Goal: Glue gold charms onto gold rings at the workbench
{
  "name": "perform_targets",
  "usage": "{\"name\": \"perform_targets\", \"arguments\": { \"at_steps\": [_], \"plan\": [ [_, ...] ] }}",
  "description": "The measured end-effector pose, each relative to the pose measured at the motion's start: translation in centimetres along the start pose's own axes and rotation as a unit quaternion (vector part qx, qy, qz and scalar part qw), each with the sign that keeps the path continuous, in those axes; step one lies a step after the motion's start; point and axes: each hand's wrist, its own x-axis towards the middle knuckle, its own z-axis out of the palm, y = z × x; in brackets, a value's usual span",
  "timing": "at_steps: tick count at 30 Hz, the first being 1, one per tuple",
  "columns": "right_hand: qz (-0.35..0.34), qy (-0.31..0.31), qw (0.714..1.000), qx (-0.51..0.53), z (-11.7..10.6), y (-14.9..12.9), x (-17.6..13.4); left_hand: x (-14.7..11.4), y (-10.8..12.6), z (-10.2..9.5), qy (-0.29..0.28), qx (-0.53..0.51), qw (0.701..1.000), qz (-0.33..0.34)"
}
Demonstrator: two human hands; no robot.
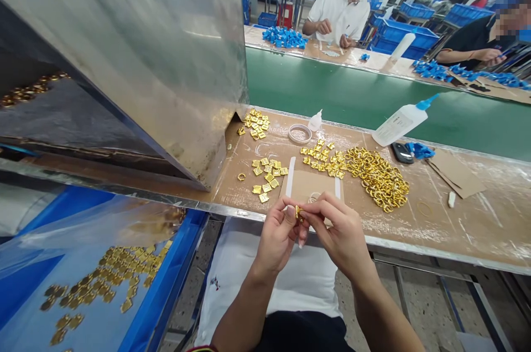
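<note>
A small gold ring (298,213) is pinched between the fingertips of my left hand (275,237) and my right hand (341,228), just above the bench's front edge. Both hands are closed on it, and fingers cover part of its shape. Under and behind them lies a brown cardboard piece (309,179) with white tape strips at its sides. To its left are several square gold pieces (269,172) and a single gold ring. Beyond my right hand, a large heap of gold rings (379,177) adjoins rows of gold pieces (319,157).
A big metal box (199,64) rises on the left. Tape roll (300,134), small dropper bottle (316,120) and larger tilted bottle (400,124) stand toward the back. Blue tray (166,302) with gold discs is lower left. Co-workers sit across the green belt (315,83).
</note>
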Motion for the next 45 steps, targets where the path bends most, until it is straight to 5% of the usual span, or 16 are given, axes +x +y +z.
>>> {"name": "perform_targets", "arguments": {
  "at_steps": [14,27,37,45],
  "plan": [
    [0.0,0.008,1.0,0.001,0.0,-0.2,-0.3,0.1,0.0,-0.5,-0.022,0.0,1.0,-0.005],
    [0.05,0.003,0.992,0.112,0.0,0.0,-0.3,1.2,-1.2,-0.9,-0.052,-0.097,0.993,-0.049],
    [0.059,0.005,0.99,0.126,0.1,-0.1,-0.2,1.0,-0.5,-0.3,0.025,-0.137,0.987,-0.078],
    [0.046,0.042,0.992,0.111,0.9,-0.8,-0.4,0.4,0.3,0.2,-0.008,-0.17,0.983,-0.062]
  ]
}}
